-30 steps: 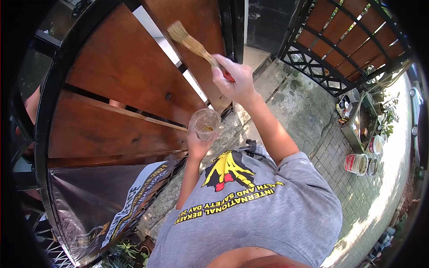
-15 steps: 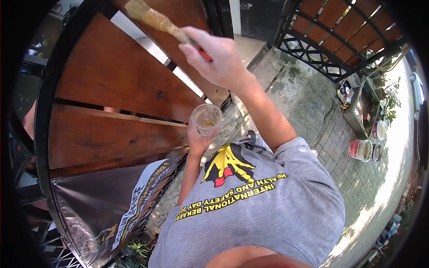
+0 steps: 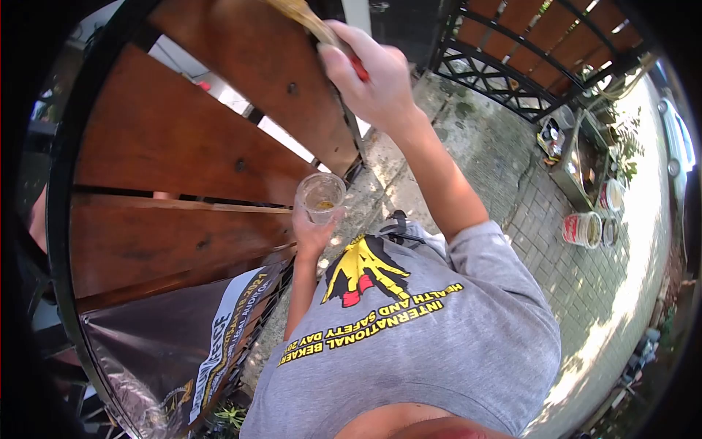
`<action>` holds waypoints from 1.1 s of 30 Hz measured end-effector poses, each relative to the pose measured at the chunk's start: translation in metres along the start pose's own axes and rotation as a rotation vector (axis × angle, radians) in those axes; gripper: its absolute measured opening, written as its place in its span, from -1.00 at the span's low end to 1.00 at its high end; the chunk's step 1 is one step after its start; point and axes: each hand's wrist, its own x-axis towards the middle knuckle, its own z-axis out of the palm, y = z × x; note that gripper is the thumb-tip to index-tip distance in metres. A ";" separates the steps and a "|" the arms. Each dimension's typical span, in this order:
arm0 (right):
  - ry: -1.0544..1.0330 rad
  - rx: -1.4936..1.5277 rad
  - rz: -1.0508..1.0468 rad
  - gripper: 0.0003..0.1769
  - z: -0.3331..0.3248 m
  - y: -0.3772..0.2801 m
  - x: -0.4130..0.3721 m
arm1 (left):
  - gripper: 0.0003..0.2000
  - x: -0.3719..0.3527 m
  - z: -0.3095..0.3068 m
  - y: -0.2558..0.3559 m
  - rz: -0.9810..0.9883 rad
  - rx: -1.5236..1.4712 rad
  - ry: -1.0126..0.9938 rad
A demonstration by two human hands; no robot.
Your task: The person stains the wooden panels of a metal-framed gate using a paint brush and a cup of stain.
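Near the top centre my right hand [image 3: 374, 77] grips the handle of a paint brush [image 3: 311, 20]. The brush slants up to the left over a brown wooden slat [image 3: 270, 66], and its tip runs to the top edge of the view. Lower down, my left hand [image 3: 314, 233] is wrapped round a clear plastic cup [image 3: 322, 196] with a little yellowish liquid at the bottom. The cup is beside the narrow ends of the fanned wooden slats [image 3: 183, 139], set in a black metal frame [image 3: 66, 154].
A dark banner [image 3: 153, 351] hangs at the lower left. Another slatted gate [image 3: 512, 73] stands at the upper right. Farther right are a planter box [image 3: 574, 172], a white and red bucket [image 3: 581, 229] and a parked car [image 3: 676, 139]. Someone's bare skin shows at the far left edge.
The view has shifted, so gate and buckets sit differently in it. My right hand and the brush are higher and farther right, with the bristle tip now at the top edge. Both hands keep their holds.
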 end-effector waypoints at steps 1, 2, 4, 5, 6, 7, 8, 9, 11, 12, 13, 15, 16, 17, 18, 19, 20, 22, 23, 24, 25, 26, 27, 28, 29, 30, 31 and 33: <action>0.006 -0.006 -0.067 -0.71 0.004 0.007 0.010 | -0.25 0.000 0.003 0.000 0.014 0.026 -0.024; -0.034 -0.027 -0.094 -0.70 0.009 0.019 0.014 | -0.25 0.001 0.004 0.000 0.033 0.057 -0.040; -0.134 -0.019 -0.044 -0.69 0.015 0.032 0.003 | -0.26 0.003 0.003 -0.001 0.052 0.079 -0.039; -0.194 0.002 0.034 -0.70 0.015 0.036 -0.011 | -0.27 0.001 0.003 -0.002 0.045 0.075 -0.034; -0.256 0.022 0.108 -0.70 0.015 0.041 -0.026 | -0.28 0.000 0.004 -0.001 0.042 0.068 -0.027; -0.258 0.008 0.116 -0.69 0.015 0.047 -0.047 | -0.29 -0.001 0.003 0.000 0.038 0.061 -0.018; -0.265 -0.004 0.122 -0.69 0.014 0.051 -0.068 | -0.30 -0.001 0.000 0.002 0.043 0.079 -0.014; -0.336 -0.049 0.163 -0.69 0.010 0.055 -0.088 | -0.29 -0.003 -0.003 0.000 0.046 0.101 0.006; -0.393 -0.086 0.217 -0.69 -0.003 0.049 -0.098 | -0.29 -0.006 -0.006 -0.009 0.051 0.141 0.041; -0.381 -0.075 0.236 -0.70 -0.011 0.040 -0.092 | -0.29 -0.007 -0.006 -0.011 0.045 0.137 0.054; -0.367 -0.065 0.258 -0.70 -0.015 0.032 -0.084 | -0.28 -0.006 -0.006 -0.012 0.048 0.142 0.053; -0.239 -0.077 0.140 -0.70 -0.020 0.019 -0.050 | -0.27 -0.004 -0.005 -0.013 0.048 0.155 0.040; -0.134 -0.045 0.050 -0.70 -0.018 0.015 -0.033 | -0.27 -0.003 -0.003 -0.013 0.048 0.141 0.028; -0.110 -0.059 0.046 -0.70 -0.021 0.004 -0.013 | -0.27 0.000 0.000 -0.012 0.050 0.128 0.015; -0.077 -0.067 -0.006 -0.68 -0.019 0.005 0.002 | -0.26 0.000 0.003 -0.011 0.052 0.114 0.001; -0.044 -0.075 -0.058 -0.66 -0.015 0.010 0.013 | -0.27 -0.002 0.005 -0.009 0.044 0.120 -0.015; -0.066 -0.081 -0.055 -0.66 -0.010 0.017 0.018 | -0.27 -0.002 0.006 -0.006 0.038 0.126 -0.029; -0.109 -0.086 -0.056 -0.67 0.000 0.031 0.020 | -0.28 -0.001 0.007 -0.003 0.029 0.126 -0.039; -0.122 -0.061 -0.037 -0.75 0.005 0.038 0.012 | -0.28 -0.003 0.008 -0.003 0.025 0.120 -0.037; -0.148 -0.046 0.028 -0.76 0.009 0.052 -0.005 | -0.29 -0.005 0.007 -0.003 0.021 0.113 -0.035; -0.175 -0.031 0.092 -0.76 0.011 0.069 -0.025 | -0.29 -0.005 0.005 -0.005 0.028 0.115 -0.022; -0.195 -0.042 0.150 -0.76 0.011 0.081 -0.046 | -0.29 -0.007 0.004 -0.008 0.032 0.116 -0.009; -0.217 -0.052 0.210 -0.75 0.010 0.090 -0.068 | -0.29 -0.011 0.002 -0.010 0.032 0.118 0.005; -0.238 -0.068 0.196 -0.74 0.006 0.097 -0.088 | -0.30 -0.013 0.000 -0.010 0.040 0.135 0.013; -0.259 -0.084 0.181 -0.73 0.001 0.100 -0.103 | -0.30 -0.014 -0.003 -0.010 0.049 0.153 0.021; -0.258 -0.072 0.172 -0.73 -0.005 0.098 -0.110 | -0.30 -0.014 -0.004 -0.010 0.062 0.170 0.030; -0.256 -0.062 0.158 -0.72 -0.011 0.096 -0.114 | -0.31 -0.015 -0.004 -0.009 0.058 0.161 0.045; -0.243 -0.084 0.093 -0.71 -0.016 0.093 -0.100 | -0.31 -0.015 -0.003 -0.007 0.051 0.141 0.074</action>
